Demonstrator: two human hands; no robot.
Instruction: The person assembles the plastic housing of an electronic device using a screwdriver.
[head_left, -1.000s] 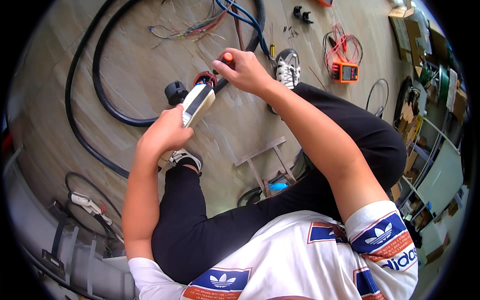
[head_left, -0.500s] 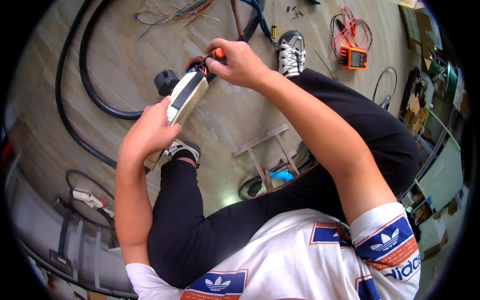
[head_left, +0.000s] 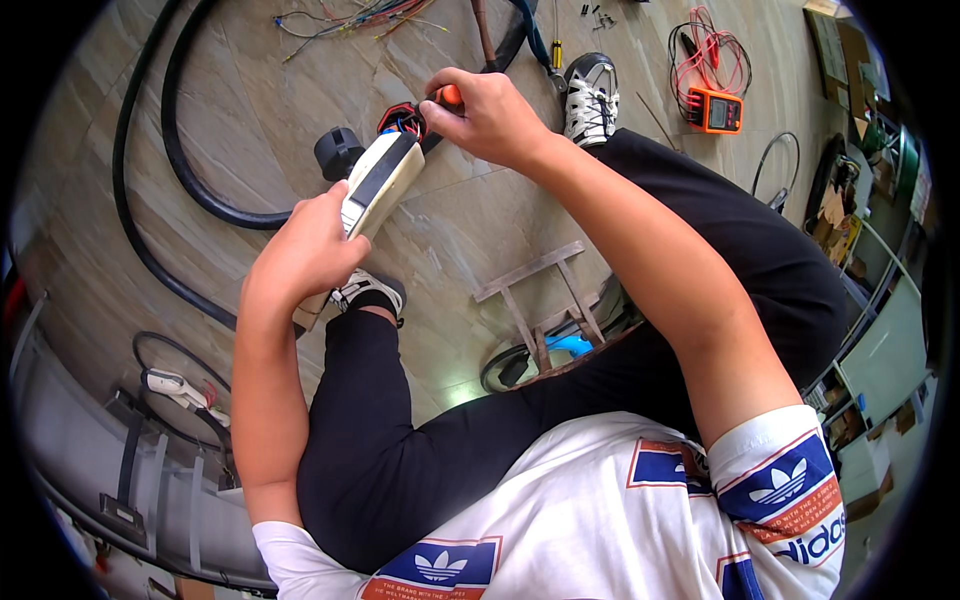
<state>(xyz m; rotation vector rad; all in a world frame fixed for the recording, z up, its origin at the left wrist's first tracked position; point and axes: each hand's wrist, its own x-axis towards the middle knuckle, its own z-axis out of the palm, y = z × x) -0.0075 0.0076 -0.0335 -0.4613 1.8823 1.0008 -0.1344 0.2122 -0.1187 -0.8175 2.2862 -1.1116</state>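
My left hand (head_left: 310, 245) grips the lower end of a cream handheld housing (head_left: 381, 185) with a dark strip along it. A red-rimmed opening with coloured wires (head_left: 400, 119) shows at the housing's upper end. Beside that opening, my right hand (head_left: 490, 118) is closed on an orange-and-black tool handle (head_left: 449, 96), like a screwdriver's; its tip is hidden among the wires and fingers. A round black part (head_left: 338, 152) sits just left of the housing, and a thick black cable (head_left: 185, 190) loops beyond it on the floor.
An orange multimeter (head_left: 714, 111) with leads, loose wires (head_left: 355, 22), a yellow-handled screwdriver (head_left: 556, 52) and small screws lie on the floor. A low wooden frame (head_left: 525, 256) stands between my legs. Cluttered shelving (head_left: 880, 330) lines the right; another white-handled cable (head_left: 175, 385) lies lower left.
The view has shifted, so floor items appear higher. The housing and both hands sit higher and slightly left in the picture, with my right hand remaining at the wired end.
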